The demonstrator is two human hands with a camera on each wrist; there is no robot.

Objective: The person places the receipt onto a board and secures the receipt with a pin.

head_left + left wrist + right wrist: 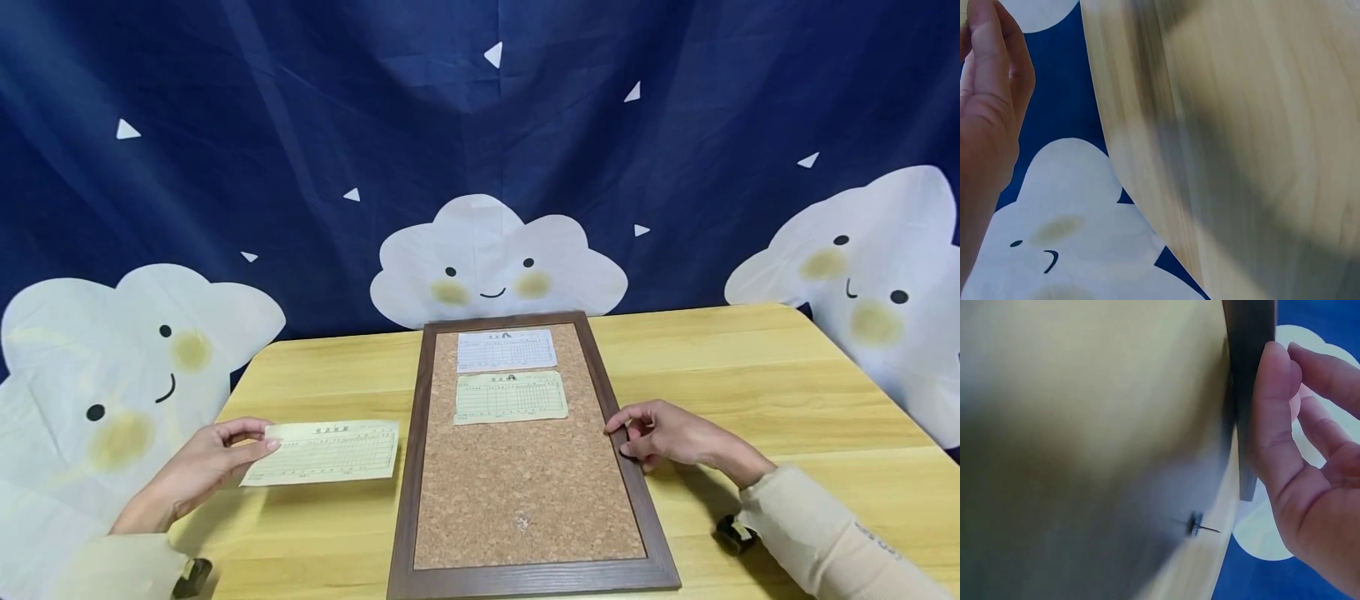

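Observation:
My left hand (206, 468) pinches the left end of a pale yellow printed slip (330, 454) between thumb and fingers, holding it left of the cork board (480, 492). In the left wrist view, that hand (988, 94) is at the upper left, with most of the slip out of sight. My right hand (667, 435) grips the right side of the board's dark brown frame (600, 383), index finger over it and thumb against it. On the board's upper part, a white slip (506, 354) lies above a pale green slip (512, 398).
A dark pushpin (1195, 525) shows on the wood-grain table (757, 375) close to the right hand. Each wrist wears a dark device (735, 533) by the light sleeve. Behind the table hangs a navy curtain (450, 142) with white clouds.

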